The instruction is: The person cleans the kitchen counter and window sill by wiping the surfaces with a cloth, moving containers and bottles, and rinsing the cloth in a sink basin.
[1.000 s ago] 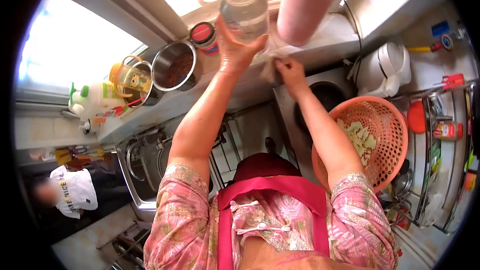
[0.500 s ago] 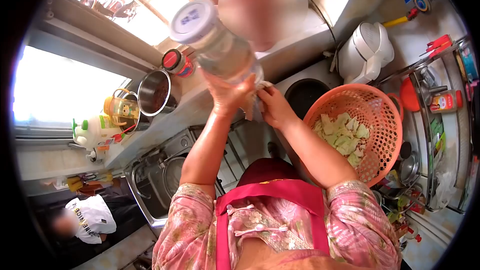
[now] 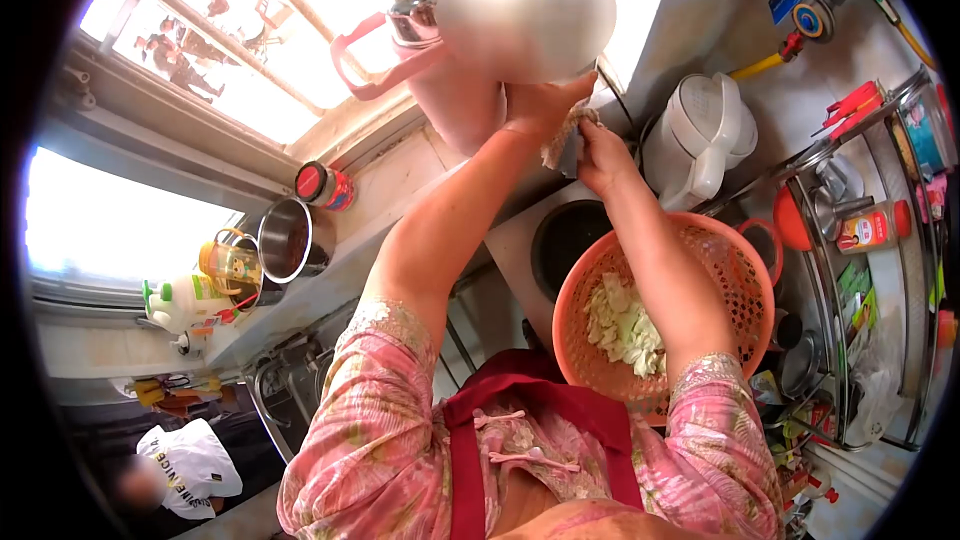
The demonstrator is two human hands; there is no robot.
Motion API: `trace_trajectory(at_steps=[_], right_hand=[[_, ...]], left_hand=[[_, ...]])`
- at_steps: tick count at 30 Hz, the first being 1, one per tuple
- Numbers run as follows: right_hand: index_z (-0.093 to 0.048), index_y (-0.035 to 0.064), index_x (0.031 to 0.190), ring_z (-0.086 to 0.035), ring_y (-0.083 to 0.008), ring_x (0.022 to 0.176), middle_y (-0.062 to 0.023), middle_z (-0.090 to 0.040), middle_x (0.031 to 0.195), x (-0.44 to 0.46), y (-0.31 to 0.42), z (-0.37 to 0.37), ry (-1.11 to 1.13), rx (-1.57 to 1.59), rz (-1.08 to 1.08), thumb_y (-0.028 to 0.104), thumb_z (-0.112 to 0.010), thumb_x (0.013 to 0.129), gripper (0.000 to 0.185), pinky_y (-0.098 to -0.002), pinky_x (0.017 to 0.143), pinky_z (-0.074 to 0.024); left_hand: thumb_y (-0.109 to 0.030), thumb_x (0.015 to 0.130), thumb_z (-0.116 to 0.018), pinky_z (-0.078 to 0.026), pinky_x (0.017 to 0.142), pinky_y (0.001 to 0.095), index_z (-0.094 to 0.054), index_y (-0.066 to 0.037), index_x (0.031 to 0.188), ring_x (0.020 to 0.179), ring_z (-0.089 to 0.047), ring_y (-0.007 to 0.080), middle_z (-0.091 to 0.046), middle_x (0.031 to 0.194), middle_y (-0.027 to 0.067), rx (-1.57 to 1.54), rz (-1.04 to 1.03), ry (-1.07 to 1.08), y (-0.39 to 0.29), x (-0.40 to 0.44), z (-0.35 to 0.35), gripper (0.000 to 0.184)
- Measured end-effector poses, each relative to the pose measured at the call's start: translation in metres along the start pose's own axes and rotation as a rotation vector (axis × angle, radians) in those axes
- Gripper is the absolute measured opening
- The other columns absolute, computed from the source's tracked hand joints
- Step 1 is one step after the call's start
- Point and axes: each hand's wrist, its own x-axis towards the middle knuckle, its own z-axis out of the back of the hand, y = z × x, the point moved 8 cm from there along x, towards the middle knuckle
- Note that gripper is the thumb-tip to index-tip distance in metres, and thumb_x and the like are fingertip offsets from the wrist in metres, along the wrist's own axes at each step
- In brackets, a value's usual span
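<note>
Since half a second ago, I see the left hand (image 3: pixel 545 112) has swung toward one o'clock, beyond the smooth pink jug (image 3: pixel 458 105); the clear jar it held has left my sight. Blur hides its fingertips, so I can't tell their grip. The right hand's (image 3: pixel 605 160) fingers pinch a crumpled cloth (image 3: pixel 553 148), also at one. At four, a perforated orange colander (image 3: pixel 562 335) holds ragged pale leaves (image 3: pixel 622 325).

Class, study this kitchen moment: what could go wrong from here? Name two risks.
The left hand appears close beside the pink container; a bump might tip it. The right hand holds a cloth while its forearm crosses above the orange colander of pale leaves; a dip could jostle it.
</note>
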Motion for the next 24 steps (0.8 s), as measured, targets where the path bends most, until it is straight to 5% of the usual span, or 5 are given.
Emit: trace_trajectory(at_steps=[7, 20, 24], right_hand=[[-0.056, -0.0038, 0.104, -0.060, -0.0227, 0.086, -0.0118, -0.061, 0.095, 0.017, 0.034, 0.004, -0.175, -0.261, 0.124, 0.011, -0.056, 0.088, 0.022, -0.0373, 0.074, -0.0491], [-0.056, -0.0054, 0.103, -0.057, -0.0166, 0.084, -0.0103, -0.060, 0.096, -0.032, 0.038, 0.045, -0.364, -0.385, 0.433, 0.004, -0.056, 0.084, 0.021, -0.0287, 0.071, -0.0465], [-0.055, -0.0045, 0.108, -0.057, -0.0170, 0.084, -0.0112, -0.059, 0.098, 0.000, 0.055, 0.060, -0.511, -0.499, 0.479, 0.006, -0.056, 0.085, 0.025, -0.0290, 0.071, -0.0469]], left_hand=[[-0.025, 0.059, -0.083, -0.046, 0.082, 0.0364, -0.018, 0.005, 0.132, 0.099, -0.051, 0.0237, -0.045, 0.110, 0.0149, -0.075, 0.050, -0.046, 0.037, 0.031, -0.023, 0.102], [-0.028, 0.055, -0.084, -0.042, 0.091, 0.0394, -0.020, 0.005, 0.133, 0.104, -0.050, 0.0321, -0.047, 0.114, 0.0205, 0.097, -0.360, -0.049, 0.036, 0.045, -0.053, 0.107], [-0.029, 0.057, -0.083, -0.040, 0.095, 0.0391, -0.019, 0.006, 0.135, 0.110, -0.046, 0.0339, -0.044, 0.121, 0.0228, 0.018, -0.302, -0.042, 0.038, 0.038, -0.048, 0.106]])
